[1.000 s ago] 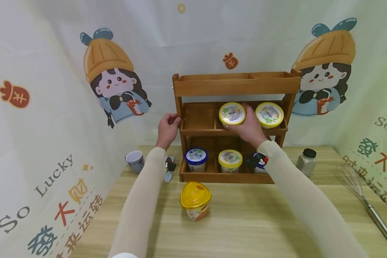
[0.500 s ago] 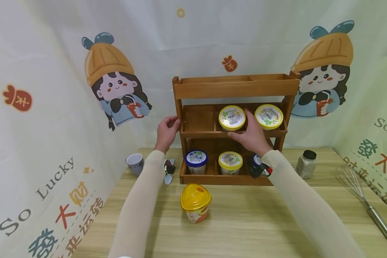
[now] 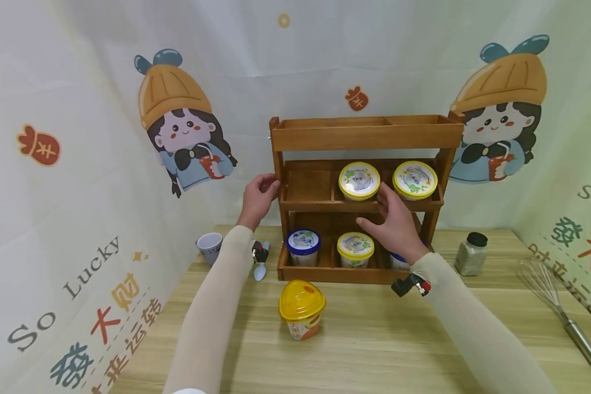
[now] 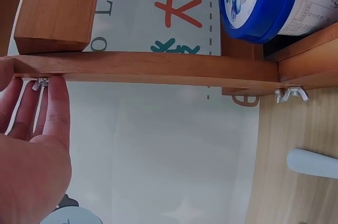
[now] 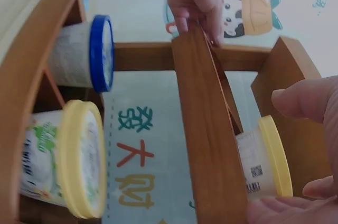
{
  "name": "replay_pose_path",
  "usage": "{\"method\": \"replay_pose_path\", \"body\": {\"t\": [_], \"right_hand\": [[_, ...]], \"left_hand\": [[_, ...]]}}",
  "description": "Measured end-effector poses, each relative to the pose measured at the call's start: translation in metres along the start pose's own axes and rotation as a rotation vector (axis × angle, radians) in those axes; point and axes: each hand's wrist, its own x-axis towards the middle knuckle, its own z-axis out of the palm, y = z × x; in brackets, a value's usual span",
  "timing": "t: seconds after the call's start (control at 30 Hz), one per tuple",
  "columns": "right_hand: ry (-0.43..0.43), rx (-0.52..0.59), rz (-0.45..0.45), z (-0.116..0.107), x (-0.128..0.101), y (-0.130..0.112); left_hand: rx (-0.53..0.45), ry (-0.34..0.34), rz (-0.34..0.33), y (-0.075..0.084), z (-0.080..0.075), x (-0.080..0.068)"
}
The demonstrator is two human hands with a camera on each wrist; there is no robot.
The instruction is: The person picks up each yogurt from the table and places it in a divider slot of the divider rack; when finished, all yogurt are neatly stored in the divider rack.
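A brown wooden tiered rack point(image 3: 369, 139) stands at the back of the table. My left hand point(image 3: 258, 200) grips its left side post between thumb and fingers; the left wrist view shows the fingers against the post point(image 4: 158, 68) by a wing nut. On the middle tier sit two tubs with yellow lids, a centre tub point(image 3: 359, 181) and a right tub point(image 3: 415, 180). Just in front of the centre tub, my right hand point(image 3: 399, 227) has thumb and fingers spread and holds nothing. Whether a fingertip still touches that tub is unclear.
Below are a blue-lidded tub point(image 3: 303, 241), a yellow-lidded tub point(image 3: 355, 246) and another tub point(image 3: 399, 262) partly hidden by my right hand. A cup with a yellow triangular lid point(image 3: 302, 306) stands in front. Mug point(image 3: 209, 246) and spoon point(image 3: 260, 269) lie left; jar point(image 3: 471, 254) and whisk point(image 3: 578, 334) right.
My right hand has let go of the centre yellow-lidded tub, now standing on the middle tier, and has drawn back down and to the right. The left hand keeps its hold on the post.
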Motion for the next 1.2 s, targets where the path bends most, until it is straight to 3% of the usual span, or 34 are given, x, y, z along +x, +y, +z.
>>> {"method": "replay_pose_path", "body": {"t": [0.37,0.87,1.2], "right_hand": [[-0.148,0.056,-0.036,0.024,-0.035,0.004],[-0.364,0.018,-0.092,0.065,-0.079,-0.002],[-0.524,0.152,-0.042,0.089,-0.096,0.0]], "left_hand": [[0.051,0.008,-0.028,0.0,0.004,0.0],[0.132,0.018,0.012,0.0,0.006,0.002],[0.105,0.019,-0.008,-0.004,0.006,0.003]]}}
